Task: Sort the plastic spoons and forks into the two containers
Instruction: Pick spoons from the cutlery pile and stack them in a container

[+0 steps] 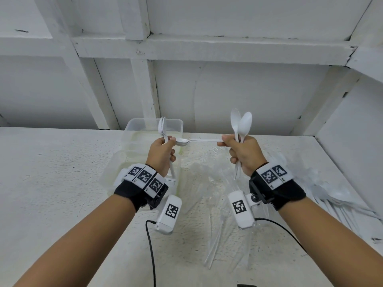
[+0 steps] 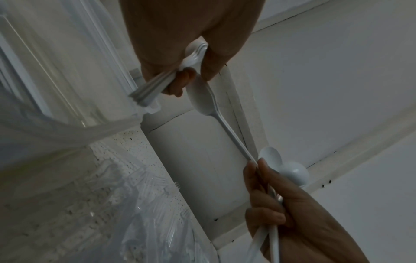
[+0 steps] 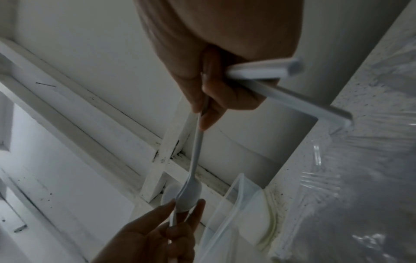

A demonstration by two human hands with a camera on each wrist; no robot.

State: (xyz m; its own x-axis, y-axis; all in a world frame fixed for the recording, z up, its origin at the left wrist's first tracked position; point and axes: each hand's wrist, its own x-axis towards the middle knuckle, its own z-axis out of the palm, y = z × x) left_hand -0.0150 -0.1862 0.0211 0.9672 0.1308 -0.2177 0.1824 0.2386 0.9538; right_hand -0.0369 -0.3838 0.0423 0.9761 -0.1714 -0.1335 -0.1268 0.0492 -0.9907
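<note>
Plastic cutlery, thin white spoons and forks, is what I am sorting, and I judge it very light, a little springy in the handle, smooth enough to slide out of a loose bundle, and likely to snap if bent hard. I would take each piece low on the handle or at the neck, pinching flat faces rather than edges.

My left hand (image 1: pixel 162 155) is curled round a bundle of white plastic forks (image 1: pixel 162 126), heads up, and its thumb and forefinger also pinch the head of one horizontal white piece (image 1: pixel 199 140) stretched between both hands; whether that piece is spoon or fork I cannot tell for sure, though the wrist views suggest a nested pair. My right hand (image 1: pixel 244 156) is closed round a few white plastic spoons (image 1: pixel 241 123), bowls up, while its thumb and forefinger pinch the handle end of that same piece.

Just beyond the left hand stands a clear rectangular plastic container (image 1: pixel 176 122) on the white speckled counter (image 1: pixel 51 172). Below and between my wrists lies a crumpled clear plastic bag (image 1: pixel 207 179) with more cutlery, and loose white utensils (image 1: pixel 339 201) lie to the right.
</note>
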